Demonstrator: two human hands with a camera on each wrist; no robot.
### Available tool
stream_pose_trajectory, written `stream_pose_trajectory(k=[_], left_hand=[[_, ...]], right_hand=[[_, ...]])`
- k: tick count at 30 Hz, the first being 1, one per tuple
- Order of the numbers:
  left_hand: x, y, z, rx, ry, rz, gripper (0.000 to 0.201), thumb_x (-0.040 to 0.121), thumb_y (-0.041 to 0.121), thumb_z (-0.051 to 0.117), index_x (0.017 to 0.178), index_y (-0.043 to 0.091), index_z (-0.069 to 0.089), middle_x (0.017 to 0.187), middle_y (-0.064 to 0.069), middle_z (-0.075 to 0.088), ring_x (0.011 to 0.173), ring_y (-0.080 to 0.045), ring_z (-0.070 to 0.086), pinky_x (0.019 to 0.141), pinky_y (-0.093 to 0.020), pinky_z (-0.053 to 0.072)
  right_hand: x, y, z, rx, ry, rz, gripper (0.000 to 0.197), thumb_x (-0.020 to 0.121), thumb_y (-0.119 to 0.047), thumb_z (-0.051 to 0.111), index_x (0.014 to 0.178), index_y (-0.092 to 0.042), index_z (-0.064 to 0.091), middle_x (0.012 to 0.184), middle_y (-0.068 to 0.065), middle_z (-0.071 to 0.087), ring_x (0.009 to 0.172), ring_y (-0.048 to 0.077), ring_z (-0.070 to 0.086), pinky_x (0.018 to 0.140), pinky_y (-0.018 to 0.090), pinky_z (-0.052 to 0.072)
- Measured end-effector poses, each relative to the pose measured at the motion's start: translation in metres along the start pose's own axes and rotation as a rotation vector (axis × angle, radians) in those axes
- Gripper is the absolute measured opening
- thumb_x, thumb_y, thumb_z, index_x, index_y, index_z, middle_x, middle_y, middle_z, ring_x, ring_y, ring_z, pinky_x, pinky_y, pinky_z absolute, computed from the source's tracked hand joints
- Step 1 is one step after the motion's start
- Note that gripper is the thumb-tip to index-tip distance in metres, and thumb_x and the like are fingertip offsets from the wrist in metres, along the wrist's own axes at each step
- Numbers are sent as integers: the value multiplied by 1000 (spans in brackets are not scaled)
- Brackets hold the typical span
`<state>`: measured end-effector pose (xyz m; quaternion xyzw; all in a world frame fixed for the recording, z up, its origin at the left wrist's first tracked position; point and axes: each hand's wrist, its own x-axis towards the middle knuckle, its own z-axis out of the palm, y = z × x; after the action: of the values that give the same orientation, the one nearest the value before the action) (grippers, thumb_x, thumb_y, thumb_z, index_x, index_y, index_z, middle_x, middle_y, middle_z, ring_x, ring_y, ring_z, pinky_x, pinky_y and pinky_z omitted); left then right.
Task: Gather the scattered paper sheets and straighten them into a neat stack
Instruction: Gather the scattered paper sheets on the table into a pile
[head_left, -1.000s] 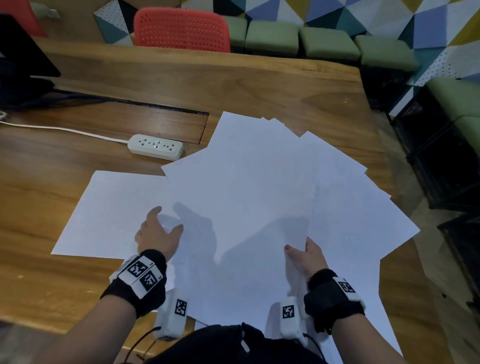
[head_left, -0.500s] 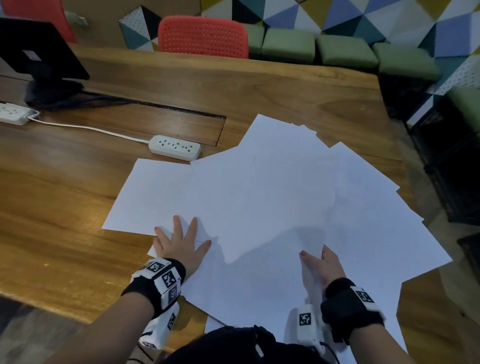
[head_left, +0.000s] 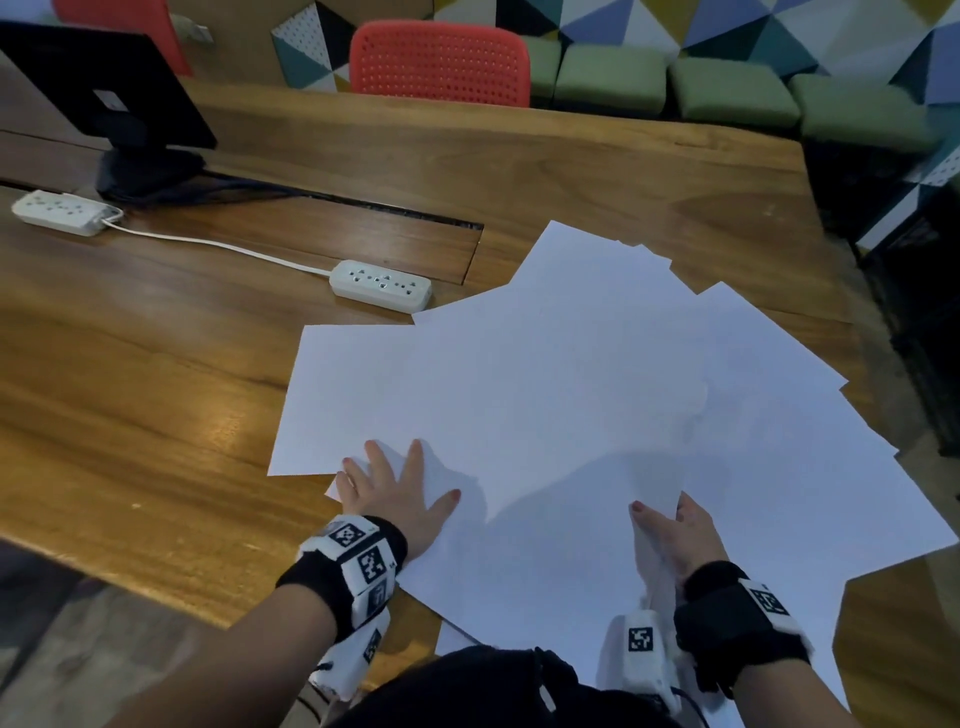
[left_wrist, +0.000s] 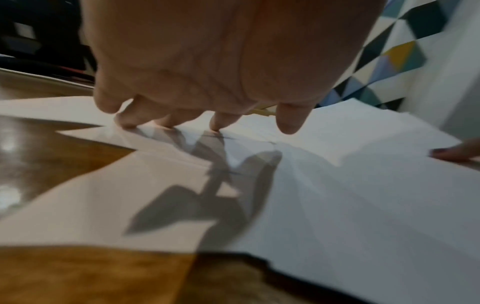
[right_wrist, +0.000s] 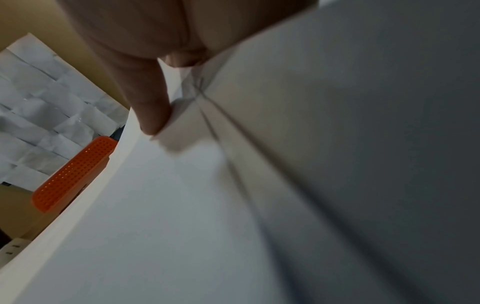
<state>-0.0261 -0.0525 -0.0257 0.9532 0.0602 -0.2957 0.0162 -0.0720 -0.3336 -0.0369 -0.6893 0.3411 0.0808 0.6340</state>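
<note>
On the counter (head_left: 156, 395), paper sheets (head_left: 571, 395) fan from 9 to 3 o'clock. Our left hand (head_left: 389, 493) presses flat; right hand (head_left: 670, 535) pinches several lifted edges. Risk: overhanging sheets sliding off.

Power strips (head_left: 381, 285), monitor (head_left: 104, 93), red chair (head_left: 440, 60)

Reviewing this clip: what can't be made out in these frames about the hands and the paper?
- Sheet count: the paper sheets overlap in the head view.
- Right hand: its fingertips are under a lifted sheet; the right wrist view shows mostly paper and blur.
- Nearest sheets: cut off by the head view's bottom edge and dark clothing.
- Left hand: lies flat; pressure cannot be judged; left wrist view blurred.
</note>
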Motion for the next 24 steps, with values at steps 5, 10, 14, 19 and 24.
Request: stream_pose_trajectory(k=[5, 10, 14, 19, 24], left_hand=[[-25, 13, -5, 45, -102, 156, 77, 85, 70, 14, 147, 33, -13, 157, -21, -2, 144, -42, 7, 117, -50, 3], [19, -17, -50, -282, 189, 3, 57, 91, 52, 37, 141, 29, 27, 138, -8, 50, 125, -31, 47, 104, -44, 36], [51, -64, -54, -473, 255, -410, 75, 83, 40, 59, 142, 14, 21, 144, -21, 31, 131, -40, 30, 104, -50, 32], [61, -74, -56, -560, 222, -533, 73, 78, 42, 62, 134, 9, 27, 134, -22, 31, 122, -42, 36, 95, -46, 37], [61, -73, -61, -805, 224, -476, 64, 82, 26, 63, 133, 3, 31, 135, -23, 41, 115, -42, 49, 76, -40, 39]], right_hand=[[-2, -1, 0, -18, -3, -18, 23, 87, -1, 55, 110, -5, 54, 105, 13, 60, 84, 24, 56, 83, 33, 39], [-1, 2, 1, -50, 25, -11, 21, 87, -5, 57, 108, -6, 53, 114, 13, 59, 98, 28, 55, 87, 35, 41], [-2, -1, 0, -70, 16, -2, 22, 87, -5, 57, 108, -3, 51, 114, 10, 57, 100, 25, 52, 85, 33, 41], [-2, -5, 0, -57, 5, -2, 22, 87, -2, 57, 108, -3, 54, 106, 14, 60, 82, 20, 58, 65, 26, 43], [0, -3, 0, -69, 10, 6, 23, 86, -4, 59, 109, -1, 54, 108, 15, 60, 81, 19, 56, 64, 26, 42]])
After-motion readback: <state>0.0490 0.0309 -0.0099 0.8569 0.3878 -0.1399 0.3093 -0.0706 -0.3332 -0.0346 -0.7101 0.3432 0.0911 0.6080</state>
